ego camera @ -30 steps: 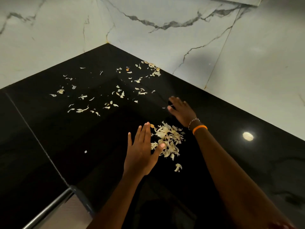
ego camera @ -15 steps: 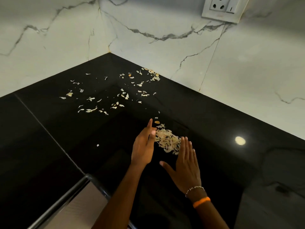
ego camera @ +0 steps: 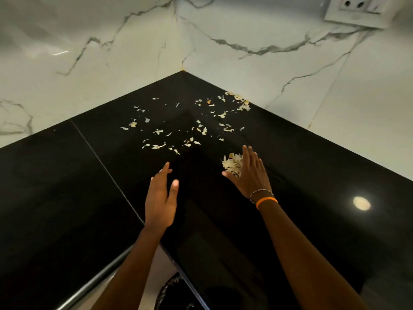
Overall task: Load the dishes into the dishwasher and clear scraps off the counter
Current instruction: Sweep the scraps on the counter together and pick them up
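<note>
The right hand (ego camera: 251, 173) has its grip open: fingers straight and close together, thumb spread toward the left, with a small heap of pale scraps (ego camera: 232, 164) gathered against the inner side of the fingers and palm; whether the heap lies on the black surface (ego camera: 312, 175) or partly in the palm cannot be told. Two bands sit at that wrist, a beaded bracelet (ego camera: 261, 192) and just behind it an orange band (ego camera: 266, 201). The left hand (ego camera: 159, 198) is apart from the heap, its grip open too, fingers straight and pointing toward the back corner of the surface, thumb out to the right, holding nothing; whether it touches the surface is unclear. Beyond both hands, loose scraps (ego camera: 190, 130) lie scattered across the surface toward its back corner, with a denser cluster along the right back edge where it meets the marble wall (ego camera: 290, 70). A thin seam (ego camera: 107, 166) crosses the left part of the surface. A white socket plate (ego camera: 355, 12) is on the wall at upper right. Near the front edge, a metal bar (ego camera: 96, 280) runs below the surface, and a round light reflection (ego camera: 361, 203) shows on the right.
</note>
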`<state>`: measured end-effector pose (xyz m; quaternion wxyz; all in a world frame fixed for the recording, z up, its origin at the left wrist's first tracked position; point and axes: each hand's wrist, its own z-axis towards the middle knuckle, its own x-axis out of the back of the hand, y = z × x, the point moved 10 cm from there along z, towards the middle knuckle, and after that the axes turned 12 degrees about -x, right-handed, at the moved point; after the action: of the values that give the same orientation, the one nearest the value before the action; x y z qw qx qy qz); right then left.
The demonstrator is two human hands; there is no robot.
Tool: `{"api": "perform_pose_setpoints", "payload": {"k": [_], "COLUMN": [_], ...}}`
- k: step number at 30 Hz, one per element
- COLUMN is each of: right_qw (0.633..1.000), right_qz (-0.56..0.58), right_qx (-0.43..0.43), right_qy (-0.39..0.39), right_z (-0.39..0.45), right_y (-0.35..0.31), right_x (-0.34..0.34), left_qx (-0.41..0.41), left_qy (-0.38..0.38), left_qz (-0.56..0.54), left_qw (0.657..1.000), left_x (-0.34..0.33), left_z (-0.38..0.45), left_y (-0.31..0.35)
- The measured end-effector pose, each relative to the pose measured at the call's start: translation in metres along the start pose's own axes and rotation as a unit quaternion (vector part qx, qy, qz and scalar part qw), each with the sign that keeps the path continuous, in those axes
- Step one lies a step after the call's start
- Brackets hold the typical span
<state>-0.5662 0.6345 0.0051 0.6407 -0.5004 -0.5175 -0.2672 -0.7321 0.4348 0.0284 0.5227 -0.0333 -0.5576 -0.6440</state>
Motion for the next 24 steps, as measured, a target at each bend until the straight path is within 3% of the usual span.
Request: {"api": "perform_pose_setpoints", "payload": {"k": [3,5,8,13,16,20,24], "right_qw": [0.995,0.982,0.932,0.915,0.920,0.964,0.983], "right_qz": [-0.022,-0.042,-0.117,-0.144,-0.190,-0.207,-0.165], "right_qx": [0.073,0.176,0.343,0.376,0.342,0.164,0.016], "right_qy": [0.060,0.055,0.011,-0.019,-0.033,0.017,0.082], "right_z": [-0.024,-0.062,-0.119,-0.116,-0.101,-0.060,-0.046], "right_y": [-0.036,-0.084,-0.147,-0.158,-0.152,-0.106,-0.045], "right_x": [0.009,-0.009,-0.055,-0.073,-0.078,-0.053,0.003], "left_qx": [0.035,0.050,0.063,0.090,0.074,0.013,-0.065], "left_qy": [0.032,0.085,0.140,0.141,0.107,-0.009,-0.096], "left_qz": [-0.069,-0.150,-0.218,-0.255,-0.248,-0.131,-0.012], "left_qw": [0.996,0.984,0.964,0.952,0.960,0.991,0.993], "left_x": [0.006,0.014,0.025,0.023,0.017,-0.002,-0.014], "left_z": [0.003,0.002,-0.002,-0.002,0.000,0.002,0.007], "left_y": [-0.012,-0.016,-0.021,-0.029,-0.026,-0.011,0.001]}}
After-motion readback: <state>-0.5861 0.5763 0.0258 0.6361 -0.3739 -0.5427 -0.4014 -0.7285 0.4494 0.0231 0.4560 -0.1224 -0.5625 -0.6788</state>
